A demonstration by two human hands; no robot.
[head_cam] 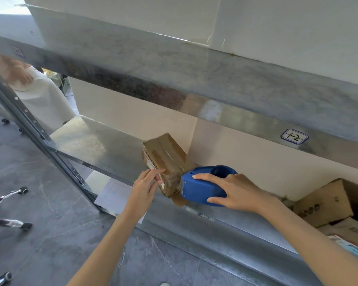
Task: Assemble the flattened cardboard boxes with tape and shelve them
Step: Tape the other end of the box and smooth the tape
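Observation:
A small brown cardboard box (165, 155), taped along its seams, sits on the metal shelf (103, 145) close to the front edge. My left hand (147, 186) touches the box's near left side with extended fingers. My right hand (234, 190) grips a blue tape dispenser (201, 186) whose front is pressed against the box's near right end. A strip of brown tape (179, 201) hangs off the box's lower corner over the shelf edge.
A higher metal shelf (236, 87) with a label reading 1-2 (294, 136) overhangs the work spot. Open cardboard boxes (327, 203) lie at the right on the same shelf. Chair legs with casters (12, 195) and a person in white (39, 93) are at the left.

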